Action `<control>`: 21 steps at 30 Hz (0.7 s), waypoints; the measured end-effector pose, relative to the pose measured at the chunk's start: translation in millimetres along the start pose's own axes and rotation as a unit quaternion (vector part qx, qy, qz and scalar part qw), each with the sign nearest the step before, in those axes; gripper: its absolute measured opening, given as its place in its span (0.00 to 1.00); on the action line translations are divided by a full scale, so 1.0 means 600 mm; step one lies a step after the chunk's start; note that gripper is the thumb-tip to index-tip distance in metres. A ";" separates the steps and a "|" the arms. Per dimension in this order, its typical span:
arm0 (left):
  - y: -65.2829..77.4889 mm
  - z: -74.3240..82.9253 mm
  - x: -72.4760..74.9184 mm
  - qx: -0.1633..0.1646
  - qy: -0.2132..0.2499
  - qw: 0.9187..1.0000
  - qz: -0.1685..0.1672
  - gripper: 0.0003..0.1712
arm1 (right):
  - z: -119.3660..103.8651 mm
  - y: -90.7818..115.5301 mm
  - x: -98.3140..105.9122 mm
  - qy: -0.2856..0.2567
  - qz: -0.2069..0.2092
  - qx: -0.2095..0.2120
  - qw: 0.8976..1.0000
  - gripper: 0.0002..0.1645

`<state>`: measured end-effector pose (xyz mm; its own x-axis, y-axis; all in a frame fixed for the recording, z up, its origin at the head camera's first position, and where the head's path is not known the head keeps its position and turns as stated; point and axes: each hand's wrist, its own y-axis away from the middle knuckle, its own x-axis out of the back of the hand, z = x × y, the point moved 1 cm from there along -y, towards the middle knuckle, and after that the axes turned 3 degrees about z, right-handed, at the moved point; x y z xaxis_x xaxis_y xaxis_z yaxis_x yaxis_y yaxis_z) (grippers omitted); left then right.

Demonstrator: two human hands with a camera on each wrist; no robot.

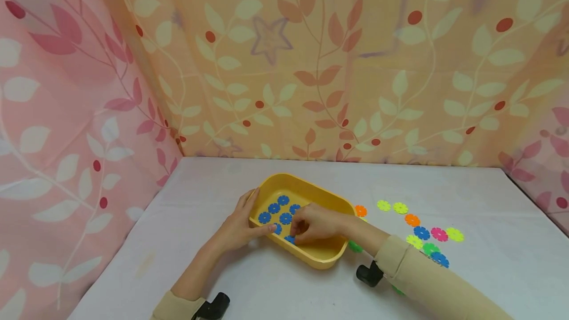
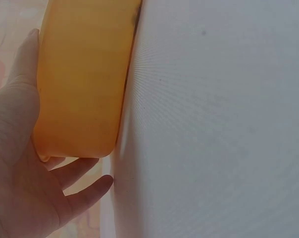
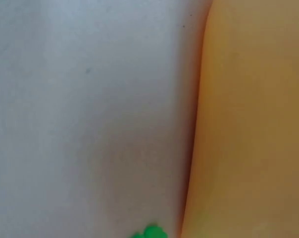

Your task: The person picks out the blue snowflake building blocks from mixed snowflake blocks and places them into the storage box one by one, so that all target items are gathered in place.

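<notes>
A yellow plastic basin (image 1: 320,263) stands on the white table, turned at an angle. Several blue flower-shaped discs (image 1: 286,219) lie apart from one another on its floor, towards the left. My left hand (image 1: 239,226) holds the basin's left end, thumb over the near rim and fingers along the outer wall. In the left wrist view, that hand (image 2: 33,163) spreads its fingers round the basin's end (image 2: 85,84). Inside the basin, my right hand (image 1: 317,222) has curled fingers, with the fingertips at a blue disc (image 1: 290,239) by the near wall. The right wrist view shows no hand.
Right of the basin lie loose flower discs: orange (image 1: 412,220), yellow (image 1: 400,208), pink (image 1: 439,234), blue (image 1: 422,232) and green (image 1: 431,249). My right sleeve hides some of them. Patterned curtains (image 1: 284,88) hang behind the table and at both sides.
</notes>
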<state>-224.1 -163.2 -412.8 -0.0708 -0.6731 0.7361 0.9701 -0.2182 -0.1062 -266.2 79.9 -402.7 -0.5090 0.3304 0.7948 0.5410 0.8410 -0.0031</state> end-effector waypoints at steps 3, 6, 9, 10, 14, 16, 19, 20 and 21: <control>0.000 0.001 0.001 0.000 0.001 1.000 0.000 0.65 | 0.001 0.000 0.000 0.002 0.001 0.003 1.000 0.05; 0.000 0.002 0.002 0.005 0.000 1.000 -0.002 0.65 | 0.001 0.000 0.000 0.002 0.001 -0.003 1.000 0.05; 0.000 0.002 0.002 0.006 -0.001 1.000 -0.003 0.65 | 0.000 0.001 0.000 -0.002 0.000 -0.007 1.000 0.06; 0.001 0.003 0.002 0.008 -0.002 1.000 -0.004 0.65 | 0.000 0.002 0.000 -0.004 0.000 -0.007 1.000 0.06; 0.001 0.004 0.001 0.010 -0.001 1.000 -0.004 0.65 | 0.001 0.003 0.000 -0.015 0.000 -0.006 1.000 0.07; 0.001 0.004 0.001 0.012 -0.001 1.000 -0.003 0.65 | 0.002 0.004 0.000 -0.019 -0.001 -0.007 1.000 0.06; 0.001 0.003 0.000 0.012 0.000 1.000 -0.001 0.65 | 0.002 0.005 0.001 -0.020 -0.001 -0.005 1.000 0.06; 0.001 0.003 0.000 0.011 0.000 1.000 0.000 0.65 | 0.002 0.005 0.001 -0.020 -0.001 -0.003 1.000 0.06; 0.001 0.003 0.000 0.011 0.000 1.000 0.000 0.65 | 0.002 0.005 0.001 -0.019 0.000 -0.001 1.000 0.06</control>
<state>-223.2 -162.3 -411.6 -0.0697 -0.6729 0.7364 0.9749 -0.2026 -0.0928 -265.4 83.2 -403.2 -0.5338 0.3460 0.7716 0.5419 0.8404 -0.0019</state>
